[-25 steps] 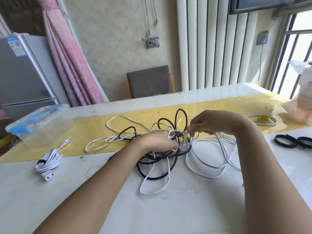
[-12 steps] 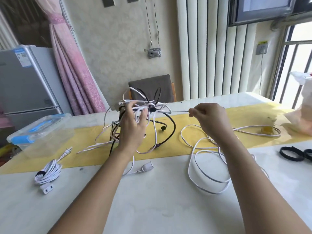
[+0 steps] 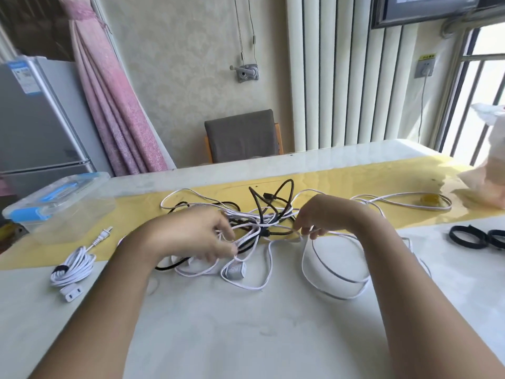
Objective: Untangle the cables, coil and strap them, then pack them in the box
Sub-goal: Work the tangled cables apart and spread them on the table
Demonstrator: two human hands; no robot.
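Observation:
A tangle of white and black cables (image 3: pixel 262 220) lies across the table's middle, partly on the yellow runner (image 3: pixel 355 181). My left hand (image 3: pixel 191 236) sits on the tangle's left side, fingers curled round white strands. My right hand (image 3: pixel 322 214) pinches a white cable at the tangle's right edge. Loose white loops (image 3: pixel 336 272) spread below the right hand. A white plug (image 3: pixel 233 270) rests near the left fingertips. A coiled, strapped white cable (image 3: pixel 72 269) lies at the left. The clear box with a blue-handled lid (image 3: pixel 58 203) stands at the far left.
Two black straps (image 3: pixel 476 237) lie at the right edge. A pale plastic bag (image 3: pixel 486 181) sits at the far right on the runner. A chair (image 3: pixel 243 136) stands behind the table, a fridge (image 3: pixel 35 119) to the left.
My left hand has lowered the lifted tangle back onto the table. My right hand came down and left toward it, still on the white cable.

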